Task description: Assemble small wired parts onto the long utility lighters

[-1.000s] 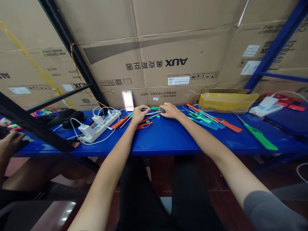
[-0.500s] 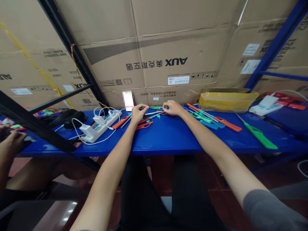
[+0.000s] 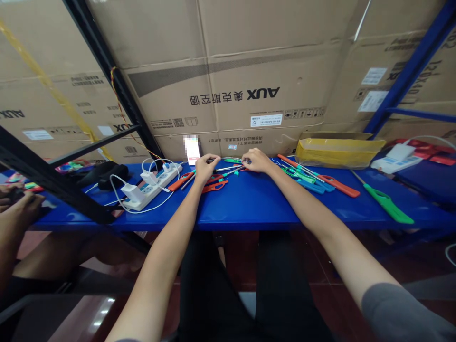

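Note:
My left hand (image 3: 207,167) is closed in a pinch at the back of the blue table, and the small thing in its fingers cannot be made out. Level with it, my right hand (image 3: 257,160) pinches too; what it grips is hidden. A green lighter part (image 3: 232,160) lies between the hands. Below them are thin metal rods and orange lighter casings (image 3: 214,187), close to my left wrist. Right of my right forearm lie an orange long-nosed lighter (image 3: 342,185) and blue casings (image 3: 317,187). A green long-nosed lighter (image 3: 390,203) rests farther right.
A lit phone (image 3: 193,153) leans on the large cardboard box (image 3: 228,71) behind the table. Left stands a white power strip (image 3: 153,187) with chargers and cables. A yellow-taped box (image 3: 338,153) sits back right. Another person's hand (image 3: 19,204) is at far left, beyond the black post.
The view has shifted slightly, so things appear a little farther right. Both hands keep nearly the same place and pinched shape.

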The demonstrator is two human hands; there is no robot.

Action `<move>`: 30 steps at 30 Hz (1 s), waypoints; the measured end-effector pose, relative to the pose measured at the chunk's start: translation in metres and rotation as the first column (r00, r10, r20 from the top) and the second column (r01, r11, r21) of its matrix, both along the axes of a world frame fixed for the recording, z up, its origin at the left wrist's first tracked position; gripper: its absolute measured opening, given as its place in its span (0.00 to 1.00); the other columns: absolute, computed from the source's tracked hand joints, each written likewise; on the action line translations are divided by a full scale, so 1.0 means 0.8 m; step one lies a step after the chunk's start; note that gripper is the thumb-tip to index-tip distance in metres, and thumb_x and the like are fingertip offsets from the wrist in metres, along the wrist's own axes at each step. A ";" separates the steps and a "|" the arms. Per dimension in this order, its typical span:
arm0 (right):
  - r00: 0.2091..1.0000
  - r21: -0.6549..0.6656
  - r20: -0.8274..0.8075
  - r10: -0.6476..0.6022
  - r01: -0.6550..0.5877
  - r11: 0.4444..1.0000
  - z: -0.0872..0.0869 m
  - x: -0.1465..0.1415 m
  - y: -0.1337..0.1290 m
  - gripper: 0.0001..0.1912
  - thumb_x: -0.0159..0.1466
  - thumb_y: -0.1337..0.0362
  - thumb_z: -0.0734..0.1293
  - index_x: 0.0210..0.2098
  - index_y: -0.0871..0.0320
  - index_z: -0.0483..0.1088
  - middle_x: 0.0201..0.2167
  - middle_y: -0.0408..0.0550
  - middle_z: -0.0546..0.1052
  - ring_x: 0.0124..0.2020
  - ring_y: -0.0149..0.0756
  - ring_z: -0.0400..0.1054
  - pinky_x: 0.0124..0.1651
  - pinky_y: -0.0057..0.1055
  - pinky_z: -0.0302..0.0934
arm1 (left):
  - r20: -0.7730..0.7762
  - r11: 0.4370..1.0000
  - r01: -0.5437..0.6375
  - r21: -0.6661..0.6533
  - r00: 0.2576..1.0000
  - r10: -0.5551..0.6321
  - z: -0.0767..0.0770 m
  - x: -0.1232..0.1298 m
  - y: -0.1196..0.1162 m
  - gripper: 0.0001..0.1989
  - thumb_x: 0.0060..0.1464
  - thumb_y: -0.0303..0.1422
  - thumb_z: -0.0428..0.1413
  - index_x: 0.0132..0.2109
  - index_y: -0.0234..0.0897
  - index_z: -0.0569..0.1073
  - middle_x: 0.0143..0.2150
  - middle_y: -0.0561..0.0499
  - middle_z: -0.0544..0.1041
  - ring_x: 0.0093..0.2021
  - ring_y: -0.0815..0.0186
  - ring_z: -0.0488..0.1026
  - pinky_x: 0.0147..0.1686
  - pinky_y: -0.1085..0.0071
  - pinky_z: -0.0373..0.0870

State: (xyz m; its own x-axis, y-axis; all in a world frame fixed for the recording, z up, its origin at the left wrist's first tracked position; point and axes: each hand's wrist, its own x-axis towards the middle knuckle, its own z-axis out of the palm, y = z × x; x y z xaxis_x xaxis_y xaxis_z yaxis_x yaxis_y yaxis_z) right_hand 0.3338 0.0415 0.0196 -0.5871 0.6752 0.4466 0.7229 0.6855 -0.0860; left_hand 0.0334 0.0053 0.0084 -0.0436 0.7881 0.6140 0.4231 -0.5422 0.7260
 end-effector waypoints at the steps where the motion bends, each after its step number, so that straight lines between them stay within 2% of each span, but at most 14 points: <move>1: 1.000 0.004 -0.005 0.007 -0.007 1.000 0.000 0.000 0.000 0.12 0.72 0.64 0.71 0.49 0.56 0.88 0.44 0.58 0.88 0.50 0.53 0.76 0.64 0.46 0.63 | 0.000 1.000 -0.005 -0.001 1.000 0.005 0.001 0.000 -0.001 0.10 0.63 0.42 0.68 0.40 0.41 0.88 0.44 0.45 0.91 0.48 0.52 0.87 0.54 0.58 0.83; 6: 0.999 0.007 -0.039 0.021 -0.021 1.000 0.001 -0.001 -0.001 0.14 0.73 0.64 0.69 0.47 0.56 0.88 0.45 0.58 0.89 0.49 0.52 0.75 0.65 0.47 0.62 | -0.008 1.000 -0.001 -0.013 1.000 0.001 0.003 0.001 -0.004 0.11 0.63 0.44 0.69 0.40 0.41 0.87 0.44 0.45 0.91 0.48 0.53 0.87 0.53 0.59 0.83; 13: 0.999 -0.009 -0.031 0.043 -0.043 0.999 0.000 0.000 -0.002 0.15 0.75 0.62 0.67 0.46 0.55 0.89 0.45 0.57 0.89 0.49 0.52 0.74 0.66 0.49 0.61 | -0.006 1.000 -0.005 -0.011 1.000 0.005 0.005 -0.003 -0.002 0.10 0.61 0.41 0.68 0.40 0.39 0.88 0.43 0.45 0.91 0.47 0.53 0.87 0.52 0.61 0.83; 20: 0.996 -0.014 -0.085 0.033 -0.035 0.999 -0.001 0.003 0.002 0.17 0.75 0.63 0.67 0.50 0.54 0.90 0.45 0.57 0.88 0.51 0.54 0.74 0.66 0.50 0.63 | -0.028 1.000 -0.002 -0.025 1.000 0.002 0.002 -0.007 0.002 0.10 0.59 0.41 0.68 0.38 0.40 0.88 0.42 0.46 0.91 0.46 0.52 0.86 0.51 0.59 0.83; 25: 0.991 -0.043 -0.121 0.061 -0.066 0.997 -0.003 0.002 0.004 0.18 0.72 0.68 0.68 0.53 0.54 0.89 0.48 0.57 0.88 0.53 0.55 0.75 0.64 0.50 0.67 | -0.026 0.999 -0.004 -0.032 1.000 0.003 0.000 -0.004 0.002 0.08 0.59 0.40 0.69 0.37 0.41 0.87 0.40 0.46 0.91 0.46 0.52 0.87 0.51 0.59 0.82; 30: 0.987 -0.077 -0.147 0.061 -0.072 0.994 -0.005 0.000 0.002 0.18 0.69 0.74 0.65 0.49 0.55 0.85 0.48 0.55 0.88 0.50 0.51 0.78 0.59 0.43 0.69 | -0.027 0.999 0.016 -0.044 0.999 -0.018 0.001 -0.003 0.002 0.08 0.59 0.39 0.69 0.37 0.41 0.88 0.40 0.46 0.91 0.46 0.52 0.86 0.51 0.59 0.83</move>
State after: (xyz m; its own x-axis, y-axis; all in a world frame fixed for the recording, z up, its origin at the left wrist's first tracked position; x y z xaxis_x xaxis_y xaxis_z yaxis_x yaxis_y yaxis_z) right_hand 0.3338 0.0433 0.0158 -0.5652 0.6746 0.4749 0.6519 0.7180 -0.2441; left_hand 0.0310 0.0069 0.0091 -0.0136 0.8146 0.5798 0.4339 -0.5176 0.7374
